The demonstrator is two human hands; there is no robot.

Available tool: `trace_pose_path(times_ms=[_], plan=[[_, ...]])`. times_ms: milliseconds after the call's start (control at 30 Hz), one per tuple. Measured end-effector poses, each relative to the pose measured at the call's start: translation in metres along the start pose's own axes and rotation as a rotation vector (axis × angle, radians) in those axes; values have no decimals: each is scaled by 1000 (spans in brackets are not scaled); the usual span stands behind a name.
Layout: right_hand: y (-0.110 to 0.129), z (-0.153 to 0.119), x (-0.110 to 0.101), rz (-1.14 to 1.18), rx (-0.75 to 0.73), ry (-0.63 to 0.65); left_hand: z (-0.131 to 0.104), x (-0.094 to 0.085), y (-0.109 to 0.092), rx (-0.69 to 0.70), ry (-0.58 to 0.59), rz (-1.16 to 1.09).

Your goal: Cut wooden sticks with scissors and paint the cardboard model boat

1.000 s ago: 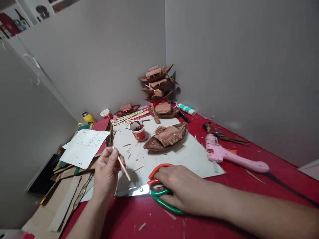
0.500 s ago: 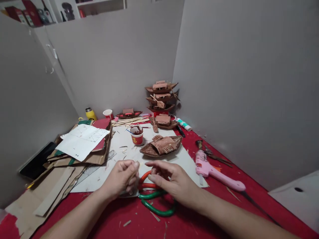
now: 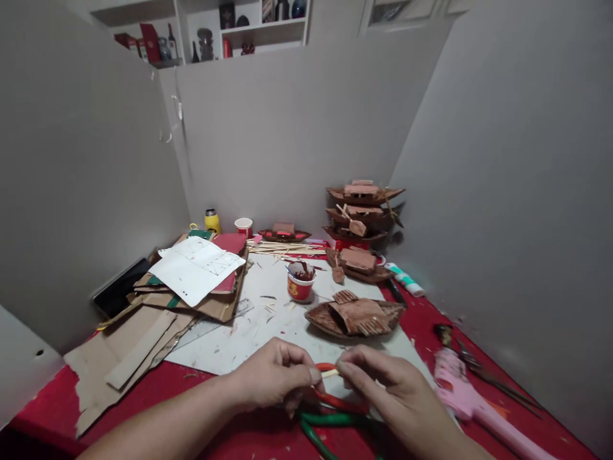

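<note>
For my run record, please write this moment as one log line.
left hand: pinches pale stick | right hand: at stick's other end | scissors: handles below hands | model boat: on white sheet | red-white cup: left of boat

Clock reference: cup [image 3: 301, 291], red with yellow marking, white rim. 3 o'clock: tube [image 3: 405, 279], white with teal bands. 4 o'clock: boat [image 3: 325, 319], mottled brown; glue gun [image 3: 472, 400], pink. 5 o'clock: stick [image 3: 330, 374], pale yellow; scissor handles [image 3: 335, 419], orange-red and green. 9 o'clock: paper [image 3: 194, 271], white, dark line pattern. 10 o'clock: bottle [image 3: 212, 223], yellow.

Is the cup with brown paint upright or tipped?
Upright: the cup has its mouth facing up and its base on the white sheet.
</note>
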State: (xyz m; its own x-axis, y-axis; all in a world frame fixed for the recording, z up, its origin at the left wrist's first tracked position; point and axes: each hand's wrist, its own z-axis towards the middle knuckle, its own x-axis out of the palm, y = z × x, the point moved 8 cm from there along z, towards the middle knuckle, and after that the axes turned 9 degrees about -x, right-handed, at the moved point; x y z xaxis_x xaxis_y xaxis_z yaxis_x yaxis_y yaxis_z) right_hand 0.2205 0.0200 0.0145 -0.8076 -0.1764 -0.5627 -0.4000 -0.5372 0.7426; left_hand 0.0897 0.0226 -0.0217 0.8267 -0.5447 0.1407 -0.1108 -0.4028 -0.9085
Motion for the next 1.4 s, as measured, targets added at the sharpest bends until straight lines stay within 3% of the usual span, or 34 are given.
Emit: trace_pose_path(times_ms=[167,367,467,700,933,1067,1167,1267,1333,1400], plan=[[5,2,11,-44,-126,107,2,-5,3,-38,-60,-45],[11,-2,30,-174,-284,198,4,-7,9,-5,-90,66],[11,-4,28,-232,-273,183,6,-8,10,0,-66,61],[16,-5,22,-230,-169,197,4,-25,-5,94,-182,-98],[16,-5,33,-287,-208,214,5,-19,1,91,-66,-48],[14,-5,29,-257,-239,175,5,-14,3,90,-40,44],[12,-3,15,-264,-194,115,4,-25,-7,144,-146,29],[6,0,1,-299,-116,53,-4,-53,-29,265,-374,37],[-2,1,-4,-344,-58,38,-9,-66,-41,278,-483,161],[-10,2,-5,-415,-7,53,-9,-69,-47,244,-523,432]])
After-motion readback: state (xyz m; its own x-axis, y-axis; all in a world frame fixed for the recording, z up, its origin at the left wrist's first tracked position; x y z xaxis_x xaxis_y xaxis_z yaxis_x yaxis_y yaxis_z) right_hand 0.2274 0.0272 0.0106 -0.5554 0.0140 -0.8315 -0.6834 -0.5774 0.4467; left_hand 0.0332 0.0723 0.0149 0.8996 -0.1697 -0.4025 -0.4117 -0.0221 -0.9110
